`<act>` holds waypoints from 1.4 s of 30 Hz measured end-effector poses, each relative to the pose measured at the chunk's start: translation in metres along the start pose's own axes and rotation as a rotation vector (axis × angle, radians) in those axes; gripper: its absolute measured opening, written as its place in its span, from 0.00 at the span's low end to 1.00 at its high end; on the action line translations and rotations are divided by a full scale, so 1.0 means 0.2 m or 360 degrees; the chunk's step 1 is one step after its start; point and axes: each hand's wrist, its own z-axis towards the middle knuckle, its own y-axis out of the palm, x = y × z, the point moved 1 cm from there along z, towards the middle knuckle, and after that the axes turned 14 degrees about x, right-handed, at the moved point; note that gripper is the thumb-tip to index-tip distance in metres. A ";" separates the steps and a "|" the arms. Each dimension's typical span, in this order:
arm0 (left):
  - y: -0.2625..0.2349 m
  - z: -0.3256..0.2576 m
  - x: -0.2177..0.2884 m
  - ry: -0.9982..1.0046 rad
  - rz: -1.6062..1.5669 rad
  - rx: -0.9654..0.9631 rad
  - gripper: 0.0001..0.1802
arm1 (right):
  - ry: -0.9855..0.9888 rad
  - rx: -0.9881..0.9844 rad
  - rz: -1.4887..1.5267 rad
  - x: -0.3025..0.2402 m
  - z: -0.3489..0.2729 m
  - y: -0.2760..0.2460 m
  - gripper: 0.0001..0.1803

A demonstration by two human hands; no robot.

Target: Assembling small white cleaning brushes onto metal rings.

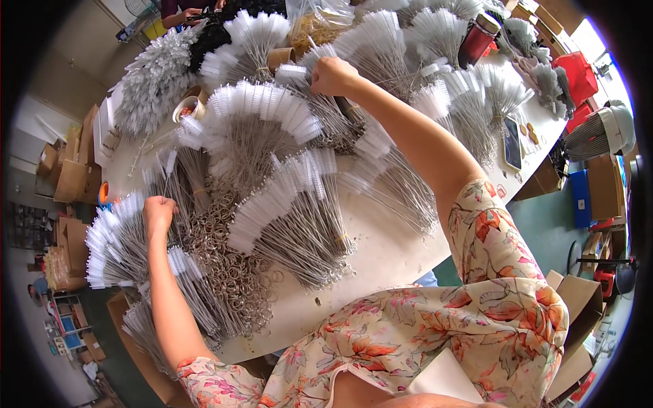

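Note:
Bundles of white-bristled wire brushes (265, 112) with thin metal stems cover the table in front of me. At the left, my left hand (158, 212) is closed on the stem of a wire brush, among brushes with their bristles just above it. My right hand (333, 75) reaches to the far middle, closed in a fist over the bundles. What its fingers hold is hidden. Between my arms lies a fanned bundle of brushes (299, 211). Beside it, many looped metal stem ends (221, 238) heap together.
A red flask (479, 39) stands at the far right, a phone (511, 143) at the right edge. Near the far left are a small tub (189, 109) and orange-handled scissors (103, 194). Another person's hands (183, 17) work at the far side. Cardboard boxes (78, 166) flank the table.

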 end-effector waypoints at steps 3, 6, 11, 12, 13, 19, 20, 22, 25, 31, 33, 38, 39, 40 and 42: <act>-0.04 -0.04 0.11 -0.0003 0.0040 -0.0025 0.09 | 0.0111 0.0169 0.0172 0.07 0.03 0.03 0.11; -0.07 -0.05 0.15 -0.0013 0.0119 0.0027 0.09 | 0.0090 0.0285 0.0063 0.02 0.00 -0.04 0.11; -0.06 -0.02 0.10 0.0103 0.0135 0.0132 0.09 | -0.0505 0.0812 0.0352 0.09 0.09 -0.07 0.14; -0.05 -0.02 0.07 0.0118 -0.0004 0.0228 0.09 | -0.0639 0.1016 0.0661 0.14 0.14 -0.08 0.15; -0.07 -0.05 0.03 0.0120 -0.0131 0.0324 0.09 | -0.0684 0.0905 0.0998 0.18 0.17 -0.15 0.16; -0.32 -0.42 0.21 -0.0243 -0.1494 0.0384 0.15 | 0.0158 0.0948 0.0597 0.71 0.15 -0.58 0.06; -0.34 -0.49 0.25 -0.0186 -0.1588 0.0478 0.16 | 0.0239 0.0827 0.0516 0.80 0.14 -0.60 0.05; -0.42 -0.64 0.35 -0.0280 -0.1645 0.0373 0.16 | 0.0338 0.0784 0.0059 0.92 0.09 -0.66 0.11; -0.48 -0.83 0.32 -0.0453 -0.1680 0.0340 0.16 | 0.0481 0.0613 -0.0486 0.99 0.10 -0.64 0.20; -0.45 -1.07 0.22 -0.0553 -0.1601 0.0358 0.14 | 0.0757 0.0291 -0.0688 1.03 0.12 -0.47 0.25; -0.44 -1.11 0.20 -0.0621 -0.1612 0.0393 0.14 | 0.0907 0.0087 -0.0675 1.06 0.14 -0.47 0.25; -0.42 -1.16 0.20 -0.0678 -0.1703 0.0394 0.13 | 0.0811 0.0119 -0.0403 1.14 0.17 -0.59 0.19; -0.40 -1.17 0.21 -0.0632 -0.1799 0.0455 0.13 | 0.0825 0.0410 -0.0191 1.14 0.18 -0.62 0.19; -0.38 -1.17 0.22 -0.0583 -0.1896 0.0515 0.13 | 0.0832 0.0702 0.0024 1.14 0.18 -0.65 0.19; -0.36 -1.17 0.24 -0.0484 -0.1939 0.0554 0.14 | 0.0470 0.1439 0.0110 0.98 0.12 -0.73 0.16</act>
